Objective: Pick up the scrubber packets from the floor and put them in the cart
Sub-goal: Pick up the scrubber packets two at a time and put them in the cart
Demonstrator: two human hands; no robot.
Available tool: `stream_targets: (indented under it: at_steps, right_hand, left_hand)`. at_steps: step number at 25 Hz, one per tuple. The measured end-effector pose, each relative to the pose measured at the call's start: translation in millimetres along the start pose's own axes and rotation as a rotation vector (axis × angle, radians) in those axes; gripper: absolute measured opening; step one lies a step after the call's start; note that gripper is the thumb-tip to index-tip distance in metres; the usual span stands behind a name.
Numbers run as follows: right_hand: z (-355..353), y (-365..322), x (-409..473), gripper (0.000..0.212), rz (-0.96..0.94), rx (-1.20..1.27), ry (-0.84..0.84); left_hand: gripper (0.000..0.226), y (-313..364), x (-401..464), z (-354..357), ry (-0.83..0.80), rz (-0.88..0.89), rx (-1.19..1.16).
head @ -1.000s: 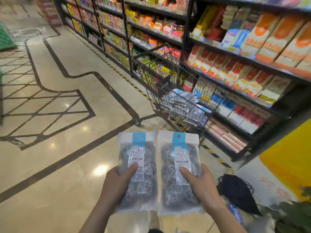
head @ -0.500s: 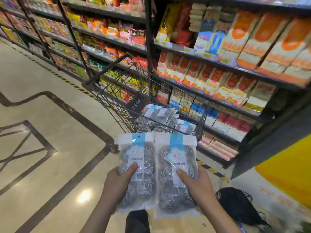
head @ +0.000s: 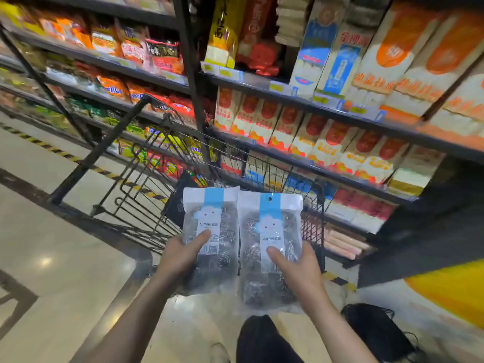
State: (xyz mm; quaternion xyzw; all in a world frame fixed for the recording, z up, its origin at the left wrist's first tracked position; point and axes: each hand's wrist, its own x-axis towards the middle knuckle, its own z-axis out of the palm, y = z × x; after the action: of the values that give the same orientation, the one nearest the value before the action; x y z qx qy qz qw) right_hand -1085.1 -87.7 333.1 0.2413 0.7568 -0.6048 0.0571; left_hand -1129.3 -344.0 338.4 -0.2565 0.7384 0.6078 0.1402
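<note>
Two clear scrubber packets with white and blue headers and steel-wool balls inside are held side by side in front of me. My left hand (head: 180,255) grips the left packet (head: 213,231) from its lower left, thumb on the label. My right hand (head: 296,271) grips the right packet (head: 269,247) from its lower right, thumb on the front. Both packets hover over the near end of the black wire cart (head: 136,184), hiding what lies in its basket.
Store shelves (head: 301,111) packed with boxes and bags run right behind the cart. A black bag (head: 377,331) lies on the floor at lower right. Polished floor (head: 47,258) with dark inlay lines spreads to the left. My dark trouser leg (head: 262,339) shows at the bottom.
The cart and shelves have come much closer and now fill the view. Both hands have carried the packets forward until they hang over the cart's near end.
</note>
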Motion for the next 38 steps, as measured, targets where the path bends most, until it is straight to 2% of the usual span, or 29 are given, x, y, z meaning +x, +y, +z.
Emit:
stream_targets:
  at_steps: [4,5,8,11,12,13,15,17,20,21,22,24,25,27,29,32,34,36,38]
  right_hand:
    - [9.4,7.0,95.7,0.023,0.111,-0.024,0.051]
    - [9.3,15.6,119.7,0.022,0.17,-0.031,0.062]
    - [17.9,28.8,176.2,0.034,0.295,-0.071,0.091]
    - [28.6,61.7,227.5,0.072,0.396,-0.148,0.135]
    - [35.0,72.1,239.5,0.075,0.421,-0.184,0.133]
    - [42.3,90.3,253.1,0.073,0.451,-0.2,0.13]
    - [52.7,113.2,266.2,0.06,0.502,-0.151,0.152]
    - [64.0,140.3,285.9,0.054,0.576,-0.164,0.156]
    - [69.9,163.8,299.5,0.068,0.57,-0.217,0.235]
    - [69.0,174.3,303.7,0.072,0.569,-0.257,0.237]
    - [68.2,172.3,303.4,0.076,0.566,-0.307,0.226]
    - [63.3,169.7,300.1,0.082,0.551,-0.328,0.171]
    - [64.2,172.1,299.2,0.078,0.53,-0.365,0.147]
    - [65.0,168.9,299.7,0.069,0.505,-0.469,0.079]
    - [66.6,167.9,303.1,0.07,0.511,-0.493,0.067]
    - [58.7,171.4,309.6,0.073,0.584,-0.58,0.013]
    - [48.5,171.4,301.6,0.064,0.613,-0.636,-0.001]
    - [49.6,144.1,294.6,0.055,0.571,-0.664,-0.049]
    - [44.8,90.6,278.4,0.055,0.456,-0.716,-0.033]
  left_hand:
    - [0.029,17.0,101.1,18.8,0.01,-0.074,0.099]
    - [0.029,19.5,121.4,25.3,0.028,-0.106,0.127]
    - [0.035,16.1,188.9,39.5,0.047,-0.176,0.209]
    - [0.057,-2.5,246.0,47.4,-0.013,-0.205,0.304]
    - [0.061,-13.6,264.6,50.6,-0.012,-0.227,0.322]
    - [0.059,-24.3,281.3,52.7,-0.003,-0.24,0.339]
    - [0.04,-40.9,305.0,55.6,-0.016,-0.258,0.356]
    - [0.036,-66.1,339.9,55.8,-0.025,-0.256,0.377]
    - [0.075,-112.0,379.8,41.8,-0.002,-0.255,0.388]
    - [0.086,-147.1,402.0,35.3,-0.053,-0.239,0.427]
    - [0.089,-157.9,410.7,30.6,-0.065,-0.217,0.462]
    - [0.079,-139.6,398.2,39.6,-0.087,-0.197,0.611]
    - [0.077,-115.7,384.4,45.3,-0.12,-0.168,0.715]
    - [0.086,-90.9,364.0,56.9,-0.166,-0.177,0.862]
    - [0.079,-88.1,358.0,60.9,-0.213,-0.225,0.837]
    - [0.058,-79.3,363.7,57.4,-0.215,-0.201,0.817]
    - [0.06,-58.1,350.3,52.8,-0.225,-0.145,0.851]
    - [0.057,-40.3,341.1,53.0,-0.239,-0.085,0.899]
    - [0.051,-4.4,327.4,50.6,-0.24,0.044,0.948]
